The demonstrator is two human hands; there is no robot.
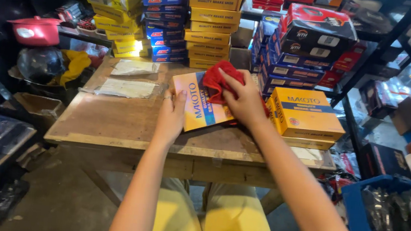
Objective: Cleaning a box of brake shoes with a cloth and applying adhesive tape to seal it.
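Hands at work on one orange box (197, 102) lying tilted on the wooden bench (113, 121): left hand (171, 114) flat against its near edge, steadying; right hand (242, 101) clenched on a red rag (216, 83), pressed to the top face. Wiping step, by the look of it. Next stroke calls for firm bracing, clear of the orange box stack (304, 116) just beside.
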